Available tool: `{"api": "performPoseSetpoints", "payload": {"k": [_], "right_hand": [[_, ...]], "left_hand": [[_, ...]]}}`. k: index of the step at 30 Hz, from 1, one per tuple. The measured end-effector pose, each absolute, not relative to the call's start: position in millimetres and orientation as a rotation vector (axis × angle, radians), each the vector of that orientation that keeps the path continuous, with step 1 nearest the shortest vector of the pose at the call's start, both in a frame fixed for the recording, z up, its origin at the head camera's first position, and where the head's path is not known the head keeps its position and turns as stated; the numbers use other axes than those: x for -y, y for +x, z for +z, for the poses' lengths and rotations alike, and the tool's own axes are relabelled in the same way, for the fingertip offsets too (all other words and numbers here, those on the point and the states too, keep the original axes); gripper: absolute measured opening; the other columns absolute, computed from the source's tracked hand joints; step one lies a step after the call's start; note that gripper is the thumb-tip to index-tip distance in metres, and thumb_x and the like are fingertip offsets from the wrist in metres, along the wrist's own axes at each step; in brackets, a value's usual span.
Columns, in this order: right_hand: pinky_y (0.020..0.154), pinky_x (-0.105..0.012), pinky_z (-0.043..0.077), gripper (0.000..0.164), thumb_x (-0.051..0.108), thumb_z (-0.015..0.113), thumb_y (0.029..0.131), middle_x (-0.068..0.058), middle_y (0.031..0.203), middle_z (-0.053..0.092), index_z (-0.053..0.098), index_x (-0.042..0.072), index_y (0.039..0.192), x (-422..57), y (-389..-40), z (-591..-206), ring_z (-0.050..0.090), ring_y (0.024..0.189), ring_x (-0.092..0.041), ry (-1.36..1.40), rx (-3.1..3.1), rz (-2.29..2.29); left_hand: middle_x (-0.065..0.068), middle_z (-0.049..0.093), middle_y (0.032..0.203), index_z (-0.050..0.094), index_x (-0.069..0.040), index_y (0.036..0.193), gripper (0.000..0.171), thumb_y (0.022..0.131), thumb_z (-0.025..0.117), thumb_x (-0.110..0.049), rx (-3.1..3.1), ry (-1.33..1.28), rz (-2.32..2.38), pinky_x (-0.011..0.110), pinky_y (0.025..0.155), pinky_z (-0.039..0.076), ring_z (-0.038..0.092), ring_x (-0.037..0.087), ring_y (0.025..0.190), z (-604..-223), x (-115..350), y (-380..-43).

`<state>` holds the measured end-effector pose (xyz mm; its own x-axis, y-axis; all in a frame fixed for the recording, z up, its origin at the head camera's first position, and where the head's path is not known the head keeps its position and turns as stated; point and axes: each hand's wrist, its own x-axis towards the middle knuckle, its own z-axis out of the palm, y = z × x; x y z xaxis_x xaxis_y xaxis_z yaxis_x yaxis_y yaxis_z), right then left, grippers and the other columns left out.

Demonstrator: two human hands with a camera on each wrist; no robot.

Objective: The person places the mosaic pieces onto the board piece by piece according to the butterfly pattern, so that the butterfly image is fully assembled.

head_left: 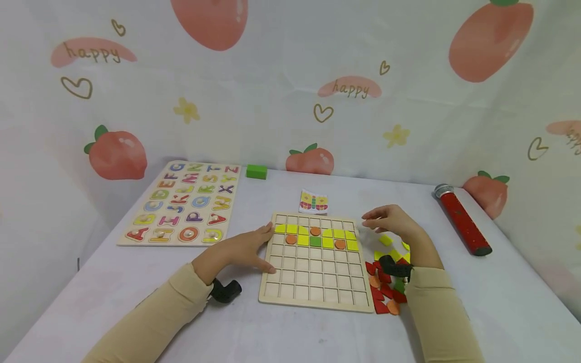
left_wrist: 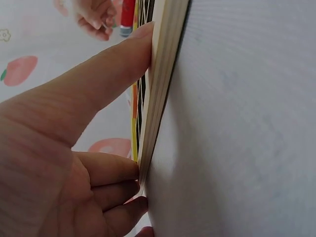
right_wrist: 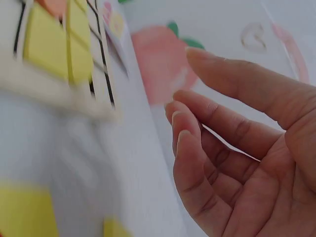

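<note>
A wooden grid board (head_left: 309, 277) lies flat on the table, with yellow tiles, orange round pieces (head_left: 340, 244) and a green square (head_left: 315, 241) in its upper rows. My left hand (head_left: 240, 250) rests along the board's left side, thumb and fingertips spread apart and touching the edge (left_wrist: 160, 74). Past the board's right upper corner my right hand (head_left: 392, 222) hovers with nothing in it, its fingers loosely bent and the thumb apart in the right wrist view. Below that hand lie loose yellow tiles (head_left: 386, 240) and a heap of red pieces (head_left: 380, 305), partly hidden by the right wrist.
Behind the board is a small pattern card (head_left: 313, 201) showing a butterfly. An alphabet puzzle board (head_left: 181, 204) occupies the back left, beside a green block (head_left: 256, 172). A red microphone (head_left: 463, 222) lies at the right. A printed cloth (head_left: 272, 75) hangs at the back.
</note>
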<state>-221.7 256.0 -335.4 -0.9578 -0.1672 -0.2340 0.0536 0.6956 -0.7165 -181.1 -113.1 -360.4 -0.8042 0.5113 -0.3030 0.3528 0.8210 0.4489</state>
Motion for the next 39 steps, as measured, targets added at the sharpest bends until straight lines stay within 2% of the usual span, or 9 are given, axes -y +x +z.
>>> {"api": "performPoseSetpoints", "payload": {"k": [7,17,24,30,39], "right_hand": [[0.082,-0.027,0.047,0.049,0.034,0.063,0.088,-0.017,0.121,0.059,0.057,0.002,0.125,-288.0,-217.8,-347.8,0.055,0.094,-0.021,0.056,-2.591,-1.134],[0.069,-0.026,0.045,0.048,0.031,0.069,0.083,-0.011,0.109,0.063,0.059,0.003,0.121,-308.9,-212.6,-365.0,0.054,0.084,-0.02,0.04,-2.575,-1.16],[0.074,-0.024,0.044,0.043,0.022,0.07,0.083,-0.007,0.1,0.064,0.061,0.001,0.119,-313.1,-211.6,-372.8,0.053,0.086,-0.019,0.003,-2.607,-1.126],[0.069,-0.02,0.047,0.041,0.016,0.071,0.082,-0.003,0.088,0.063,0.061,-0.003,0.117,-314.0,-213.1,-375.3,0.053,0.08,-0.017,-0.058,-2.637,-1.111],[0.069,-0.024,0.044,0.039,0.02,0.073,0.081,-0.005,0.086,0.057,0.06,-0.002,0.11,-308.3,-212.3,-371.7,0.049,0.08,-0.019,-0.017,-2.668,-1.025]], "left_hand": [[0.005,0.008,0.158,0.019,-0.008,0.149,0.105,0.071,0.075,-0.051,-2.595,0.651,0.519,0.04,0.118,0.019,0.013,0.021,0.145,-358.8,113.1,-181.3],[0.005,0.007,0.158,0.019,-0.007,0.149,0.106,0.071,0.075,-0.05,-2.574,0.647,0.537,0.039,0.118,0.018,0.012,0.021,0.146,-359.0,113.3,-181.5],[0.006,0.008,0.158,0.02,-0.007,0.149,0.105,0.071,0.075,-0.051,-2.577,0.655,0.54,0.04,0.118,0.018,0.012,0.021,0.145,-360.0,113.5,-181.4],[0.006,0.008,0.158,0.02,-0.007,0.149,0.105,0.071,0.076,-0.05,-2.575,0.649,0.549,0.04,0.118,0.018,0.012,0.021,0.146,-359.9,113.3,-181.1],[0.006,0.007,0.158,0.02,-0.007,0.149,0.105,0.071,0.075,-0.051,-2.577,0.647,0.538,0.04,0.118,0.018,0.012,0.021,0.146,-360.5,113.4,-181.7]]}}
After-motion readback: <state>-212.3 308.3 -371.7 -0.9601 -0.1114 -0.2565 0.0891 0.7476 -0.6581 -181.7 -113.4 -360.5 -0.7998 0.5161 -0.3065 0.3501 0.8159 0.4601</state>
